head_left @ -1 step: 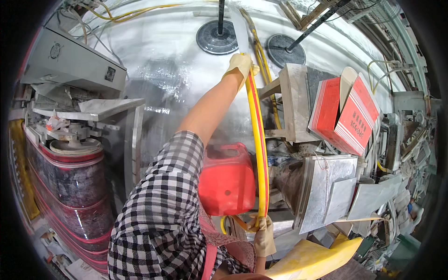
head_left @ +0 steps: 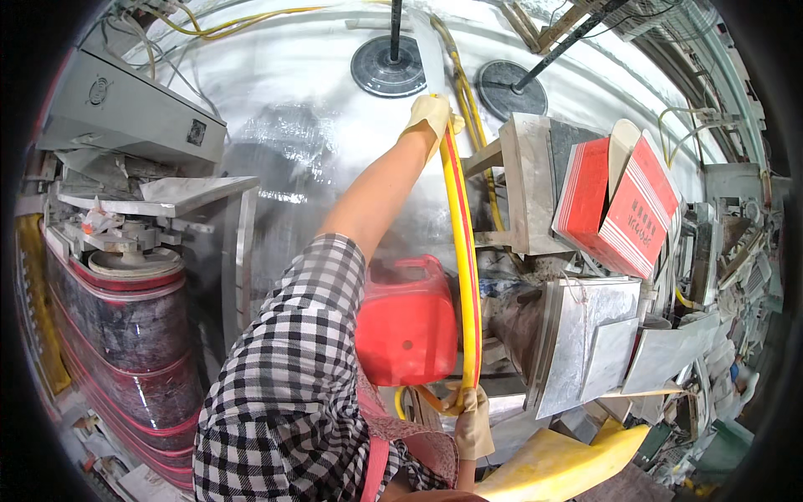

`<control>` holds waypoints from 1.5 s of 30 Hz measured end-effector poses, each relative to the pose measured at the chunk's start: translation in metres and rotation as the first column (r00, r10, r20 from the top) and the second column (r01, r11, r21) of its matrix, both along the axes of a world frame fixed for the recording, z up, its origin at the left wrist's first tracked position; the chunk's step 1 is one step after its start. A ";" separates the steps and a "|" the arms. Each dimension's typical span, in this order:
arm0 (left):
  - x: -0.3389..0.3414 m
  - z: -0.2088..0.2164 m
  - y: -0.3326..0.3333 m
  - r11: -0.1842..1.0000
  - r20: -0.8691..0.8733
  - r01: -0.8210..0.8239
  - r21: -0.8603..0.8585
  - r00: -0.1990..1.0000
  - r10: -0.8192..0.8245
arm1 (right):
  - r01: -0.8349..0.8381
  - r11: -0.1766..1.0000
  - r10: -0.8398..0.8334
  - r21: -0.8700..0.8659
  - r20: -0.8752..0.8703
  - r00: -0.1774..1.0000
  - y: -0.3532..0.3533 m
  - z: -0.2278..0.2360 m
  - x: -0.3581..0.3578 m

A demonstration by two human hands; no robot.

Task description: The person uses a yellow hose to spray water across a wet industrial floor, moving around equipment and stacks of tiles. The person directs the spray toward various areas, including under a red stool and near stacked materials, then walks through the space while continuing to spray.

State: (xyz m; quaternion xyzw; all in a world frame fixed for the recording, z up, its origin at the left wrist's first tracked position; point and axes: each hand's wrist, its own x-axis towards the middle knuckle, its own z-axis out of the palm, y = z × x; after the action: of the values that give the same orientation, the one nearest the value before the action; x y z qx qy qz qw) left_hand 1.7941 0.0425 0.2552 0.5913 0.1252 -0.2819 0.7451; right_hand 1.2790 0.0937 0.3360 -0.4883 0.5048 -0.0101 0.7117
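Observation:
A yellow hose (head_left: 464,251) with a red stripe runs between my two hands. My left hand (head_left: 432,119), in a cream rubber glove, stretches far forward and is closed around the hose near its front end. A whitish, see-through streak (head_left: 430,57) that looks like water reaches forward from that end. Close to my body my gloved right hand (head_left: 474,425) grips the hose lower down, where it bends back in a loop. A red plastic jerrycan (head_left: 408,322) stands just left of the hose, below my left forearm.
Two round black bases with poles (head_left: 387,67) (head_left: 512,89) stand on the wet floor (head_left: 293,159) ahead. At right are a wooden stool (head_left: 529,188), a red carton (head_left: 623,201) and metal sheets (head_left: 590,343). Dark red-rimmed drums (head_left: 125,318) and a grey cabinet (head_left: 138,109) line the left.

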 end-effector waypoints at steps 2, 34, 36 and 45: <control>0.001 0.001 -0.001 1.000 -0.018 0.001 0.027 1.000 -0.001 | 0.011 1.000 -0.011 0.009 0.003 1.000 -0.001 -0.002 0.000; 0.016 -0.019 0.017 0.934 -0.032 0.339 -0.113 0.938 -0.345 | -0.033 0.978 0.027 0.206 0.033 0.999 0.027 0.019 0.012; 0.021 -0.019 0.024 0.934 -0.046 0.339 -0.112 0.937 -0.346 | -0.036 0.979 0.038 0.199 -0.006 0.999 0.029 0.018 0.016; 0.018 -0.068 0.073 0.948 -0.307 0.315 -0.043 0.899 -0.313 | -0.046 0.973 0.079 0.224 -0.141 0.987 0.036 0.033 0.013</control>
State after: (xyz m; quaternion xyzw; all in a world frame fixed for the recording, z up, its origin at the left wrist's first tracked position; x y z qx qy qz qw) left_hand 1.8117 0.1150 0.1873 0.5551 0.1446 -0.4869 0.6587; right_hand 1.2920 0.1299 0.3687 -0.4214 0.5389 0.1047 0.7218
